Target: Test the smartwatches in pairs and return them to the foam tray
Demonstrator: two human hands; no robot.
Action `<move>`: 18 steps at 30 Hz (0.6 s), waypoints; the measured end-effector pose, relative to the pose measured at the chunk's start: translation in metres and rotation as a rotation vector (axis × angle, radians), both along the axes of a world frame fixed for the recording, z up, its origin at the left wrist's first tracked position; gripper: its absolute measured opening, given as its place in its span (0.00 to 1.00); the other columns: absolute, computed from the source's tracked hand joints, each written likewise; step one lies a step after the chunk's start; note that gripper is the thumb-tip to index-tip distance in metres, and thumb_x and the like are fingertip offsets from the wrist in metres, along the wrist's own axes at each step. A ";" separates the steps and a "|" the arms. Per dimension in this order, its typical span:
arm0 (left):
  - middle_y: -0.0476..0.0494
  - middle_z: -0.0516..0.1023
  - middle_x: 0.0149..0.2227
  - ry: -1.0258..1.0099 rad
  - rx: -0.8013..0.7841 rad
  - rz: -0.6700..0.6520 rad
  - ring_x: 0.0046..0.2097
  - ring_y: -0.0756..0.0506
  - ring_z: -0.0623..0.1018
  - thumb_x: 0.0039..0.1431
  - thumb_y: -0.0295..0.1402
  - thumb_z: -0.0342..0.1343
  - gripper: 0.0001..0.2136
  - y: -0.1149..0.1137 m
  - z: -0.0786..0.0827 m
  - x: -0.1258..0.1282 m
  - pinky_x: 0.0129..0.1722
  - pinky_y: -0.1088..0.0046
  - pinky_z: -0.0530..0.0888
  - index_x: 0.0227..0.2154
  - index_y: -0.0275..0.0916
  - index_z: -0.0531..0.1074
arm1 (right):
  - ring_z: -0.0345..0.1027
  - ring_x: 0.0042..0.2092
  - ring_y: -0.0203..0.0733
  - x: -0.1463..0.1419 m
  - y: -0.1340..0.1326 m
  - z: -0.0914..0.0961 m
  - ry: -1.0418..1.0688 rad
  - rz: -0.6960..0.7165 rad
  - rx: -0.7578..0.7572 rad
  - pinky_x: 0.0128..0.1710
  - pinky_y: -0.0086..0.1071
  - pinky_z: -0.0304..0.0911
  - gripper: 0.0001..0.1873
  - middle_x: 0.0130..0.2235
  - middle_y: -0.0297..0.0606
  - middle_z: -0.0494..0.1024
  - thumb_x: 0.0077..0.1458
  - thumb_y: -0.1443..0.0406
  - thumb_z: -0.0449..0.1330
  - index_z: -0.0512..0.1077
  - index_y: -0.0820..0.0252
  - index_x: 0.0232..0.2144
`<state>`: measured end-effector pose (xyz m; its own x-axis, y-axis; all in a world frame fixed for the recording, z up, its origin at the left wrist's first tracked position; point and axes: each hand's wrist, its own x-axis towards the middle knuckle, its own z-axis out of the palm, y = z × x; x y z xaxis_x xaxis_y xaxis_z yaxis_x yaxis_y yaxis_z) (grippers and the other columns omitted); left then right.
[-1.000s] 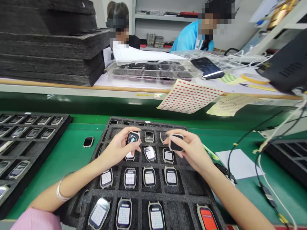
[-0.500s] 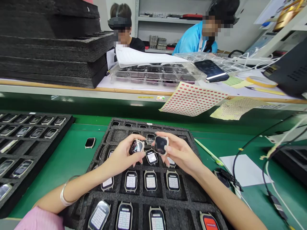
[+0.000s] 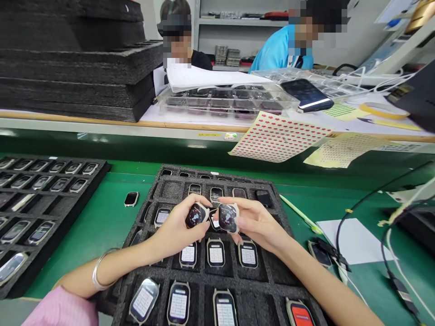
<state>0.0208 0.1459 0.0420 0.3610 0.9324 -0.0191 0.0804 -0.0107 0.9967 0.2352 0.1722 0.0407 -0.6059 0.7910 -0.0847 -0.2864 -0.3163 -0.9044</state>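
The left hand (image 3: 176, 231) is closed around the first watch (image 3: 195, 215), pinching it by the sides with its dark screen tilted up. The right hand (image 3: 254, 224) grips the second watch (image 3: 228, 217) the same way. The two watches sit just beside each other, close to touching, raised a little above the middle rows of the black foam tray (image 3: 171, 190). Both forearms cross the tray's near edge, and a bracelet (image 3: 97, 274) sits on the left wrist. Under the hands, most pockets hold watches with lit screens, while the far left corner pocket and some on the right side are bare. Left of the tray, a strip of green tabletop (image 3: 102, 226) lies open, carrying only a loose watch (image 3: 131, 198) near the tray's far left corner. Beyond that strip stands a second foam tray (image 3: 91, 181), whose right edge runs roughly parallel to the first. The right side is more crowded: a green pen (image 3: 301, 216) lies just off the tray's right edge, then a white sheet (image 3: 353, 240) and black cables (image 3: 340, 222). Past the tray's far edge, a band of green runs to a raised shelf, where a red-dotted sticker sheet (image 3: 278, 138) overhangs the lip.
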 end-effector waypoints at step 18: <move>0.52 0.69 0.32 0.108 0.185 0.002 0.32 0.50 0.68 0.56 0.26 0.54 0.12 -0.001 -0.002 0.000 0.33 0.76 0.65 0.43 0.41 0.64 | 0.68 0.23 0.33 -0.002 -0.003 -0.001 -0.020 0.003 0.062 0.19 0.26 0.68 0.22 0.38 0.43 0.79 0.51 0.63 0.69 0.75 0.60 0.49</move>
<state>0.0210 0.1448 0.0405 0.3640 0.9244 0.1139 0.1866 -0.1922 0.9634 0.2335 0.1695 0.0398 -0.6072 0.7931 -0.0478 -0.2670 -0.2603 -0.9279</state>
